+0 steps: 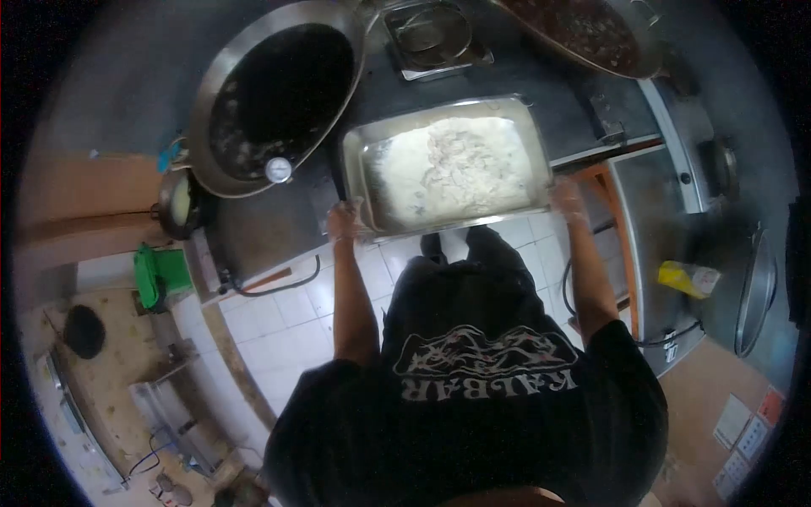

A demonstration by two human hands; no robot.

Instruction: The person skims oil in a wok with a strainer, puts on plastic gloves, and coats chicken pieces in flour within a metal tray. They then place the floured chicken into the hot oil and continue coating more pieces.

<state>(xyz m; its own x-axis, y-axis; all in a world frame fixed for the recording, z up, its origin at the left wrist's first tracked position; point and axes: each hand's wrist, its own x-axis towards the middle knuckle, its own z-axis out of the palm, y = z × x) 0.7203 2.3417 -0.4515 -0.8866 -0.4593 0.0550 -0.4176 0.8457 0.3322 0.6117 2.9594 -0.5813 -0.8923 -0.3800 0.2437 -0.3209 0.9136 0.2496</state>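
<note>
Our left hand point(344, 221) and right hand point(568, 198) seem to grip the tray point(363, 179) near its corners; shifting it calls for keeping the white powder point(473, 169) level.

- The pan point(203, 118) crowded the tray point(448, 226) on the left, with only a slim passage between them.
- The thermometer point(279, 170) stood in the way at the pan's near rim.
- Beyond the tray, a strip of counter point(389, 100) gave a hand room before the box point(435, 51).
- Wider room lay toward the wok point(647, 59), though a fitting point(612, 131) obstructed the near right.
</note>
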